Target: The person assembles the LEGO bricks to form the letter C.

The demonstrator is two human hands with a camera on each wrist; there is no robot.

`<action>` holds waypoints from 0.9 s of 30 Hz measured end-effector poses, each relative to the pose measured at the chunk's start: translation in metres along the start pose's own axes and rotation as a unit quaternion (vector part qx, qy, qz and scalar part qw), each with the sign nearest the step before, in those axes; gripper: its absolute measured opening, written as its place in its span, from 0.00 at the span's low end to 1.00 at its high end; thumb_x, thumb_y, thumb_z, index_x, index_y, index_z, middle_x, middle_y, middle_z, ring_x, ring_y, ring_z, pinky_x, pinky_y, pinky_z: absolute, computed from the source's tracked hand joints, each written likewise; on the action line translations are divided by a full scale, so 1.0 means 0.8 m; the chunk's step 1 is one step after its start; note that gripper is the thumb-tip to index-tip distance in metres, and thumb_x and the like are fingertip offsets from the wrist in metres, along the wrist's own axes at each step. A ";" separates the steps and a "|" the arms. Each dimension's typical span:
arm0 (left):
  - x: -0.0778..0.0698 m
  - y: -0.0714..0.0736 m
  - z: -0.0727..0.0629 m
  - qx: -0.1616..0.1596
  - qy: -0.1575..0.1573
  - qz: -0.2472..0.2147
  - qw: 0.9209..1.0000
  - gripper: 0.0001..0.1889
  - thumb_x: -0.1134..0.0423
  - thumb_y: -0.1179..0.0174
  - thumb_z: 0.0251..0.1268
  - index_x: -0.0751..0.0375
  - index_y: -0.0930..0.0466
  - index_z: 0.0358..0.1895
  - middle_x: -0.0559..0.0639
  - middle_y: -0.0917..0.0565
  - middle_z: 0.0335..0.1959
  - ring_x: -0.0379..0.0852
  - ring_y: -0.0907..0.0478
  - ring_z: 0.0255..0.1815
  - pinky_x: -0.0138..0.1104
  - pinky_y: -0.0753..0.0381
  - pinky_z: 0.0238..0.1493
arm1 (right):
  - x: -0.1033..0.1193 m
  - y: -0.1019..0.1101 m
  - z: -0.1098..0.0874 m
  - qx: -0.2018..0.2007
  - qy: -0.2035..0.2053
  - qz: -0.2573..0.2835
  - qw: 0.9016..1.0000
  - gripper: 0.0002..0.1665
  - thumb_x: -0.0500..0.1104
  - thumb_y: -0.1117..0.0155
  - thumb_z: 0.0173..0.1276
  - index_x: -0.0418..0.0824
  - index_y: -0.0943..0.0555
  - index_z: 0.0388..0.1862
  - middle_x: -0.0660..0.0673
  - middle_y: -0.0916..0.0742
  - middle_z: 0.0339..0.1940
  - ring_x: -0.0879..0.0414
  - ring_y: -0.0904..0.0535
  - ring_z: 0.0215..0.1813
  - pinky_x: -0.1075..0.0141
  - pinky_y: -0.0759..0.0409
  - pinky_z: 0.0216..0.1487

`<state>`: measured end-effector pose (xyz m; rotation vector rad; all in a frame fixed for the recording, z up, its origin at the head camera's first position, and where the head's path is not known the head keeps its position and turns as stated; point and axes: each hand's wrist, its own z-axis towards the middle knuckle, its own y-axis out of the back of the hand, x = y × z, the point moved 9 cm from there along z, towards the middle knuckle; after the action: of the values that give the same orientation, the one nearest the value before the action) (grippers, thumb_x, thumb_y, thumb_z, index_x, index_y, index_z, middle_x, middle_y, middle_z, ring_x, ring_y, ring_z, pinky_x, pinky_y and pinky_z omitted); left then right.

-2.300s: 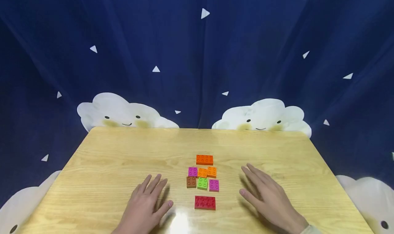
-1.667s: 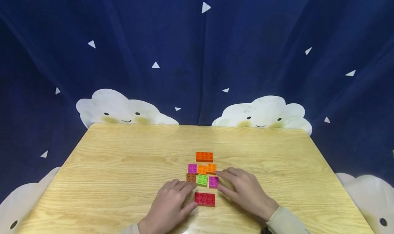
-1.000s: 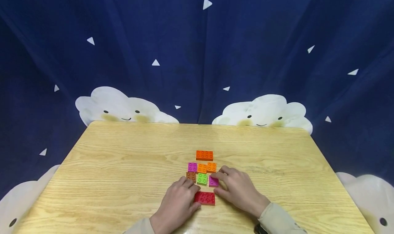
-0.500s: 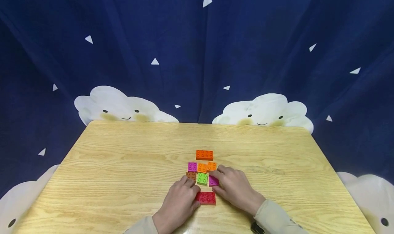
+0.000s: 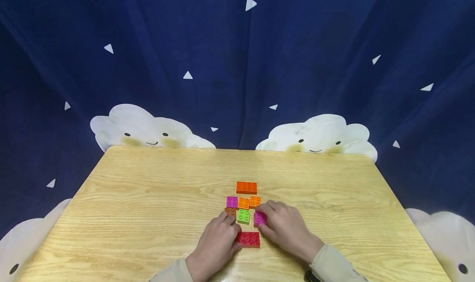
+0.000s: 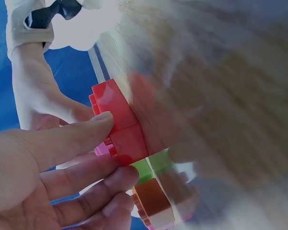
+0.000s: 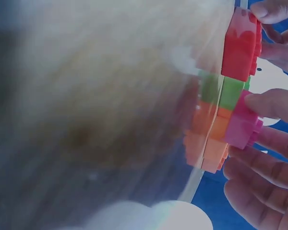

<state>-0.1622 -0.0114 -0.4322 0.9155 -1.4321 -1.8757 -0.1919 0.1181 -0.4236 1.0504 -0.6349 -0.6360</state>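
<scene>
In the head view my left hand (image 5: 217, 243) pinches the left end of a red eight-stud toy brick (image 5: 250, 239), which lies nearest me. The left wrist view has the thumb on the red brick's (image 6: 116, 103) long side. My right hand (image 5: 289, 228) grips a small magenta brick (image 5: 260, 219) between thumb and fingers, partly covering its studs. In the right wrist view that magenta brick (image 7: 242, 120) sits between thumb and forefinger. A green brick (image 5: 243, 216) lies between the hands. Left fingertips partly hide a brown brick (image 5: 230, 212).
Behind these lie another magenta brick (image 5: 232, 201), two small orange bricks, one at the middle (image 5: 243, 203) and one on the right (image 5: 255, 201), and a long orange-red brick (image 5: 246, 187). The wooden table (image 5: 148, 183) ends at a blue curtain (image 5: 167, 47) with clouds.
Both hands have come inward from the table's sides to the bricks. The left has taken hold of the red brick, the right of the near magenta one, which has shifted slightly right.
</scene>
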 end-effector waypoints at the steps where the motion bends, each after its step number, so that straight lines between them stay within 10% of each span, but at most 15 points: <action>1: 0.000 0.000 0.000 0.000 0.000 -0.002 1.000 0.15 0.52 0.15 0.56 0.56 0.10 0.36 0.49 0.13 0.39 0.46 0.24 0.42 0.37 0.18 0.44 | -0.001 0.002 -0.002 0.000 -0.009 0.005 1.000 0.20 0.47 0.15 0.64 0.41 0.11 0.50 0.52 0.15 0.35 0.61 0.23 0.34 0.65 0.20 0.32; 16: 0.002 -0.003 -0.004 0.000 0.000 -0.022 1.000 0.16 0.52 0.15 0.55 0.58 0.08 0.38 0.54 0.10 0.46 0.55 0.18 0.54 0.45 0.14 0.53 | 0.006 0.033 -0.025 -0.003 -0.035 0.045 0.998 0.20 0.46 0.16 0.65 0.46 0.11 0.53 0.55 0.12 0.41 0.60 0.19 0.41 0.64 0.17 0.37; 27: 0.004 0.001 -0.001 -0.023 -0.011 -0.033 0.999 0.16 0.54 0.14 0.52 0.57 0.10 0.35 0.47 0.14 0.38 0.48 0.23 0.43 0.40 0.18 0.44 | 0.018 0.034 -0.033 0.007 -0.013 0.052 0.999 0.19 0.46 0.16 0.63 0.45 0.11 0.51 0.55 0.12 0.41 0.61 0.18 0.42 0.64 0.16 0.39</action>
<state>-0.1634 -0.0142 -0.4317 0.9323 -1.3814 -1.9647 -0.1585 0.1326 -0.4061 1.0168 -0.7137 -0.5561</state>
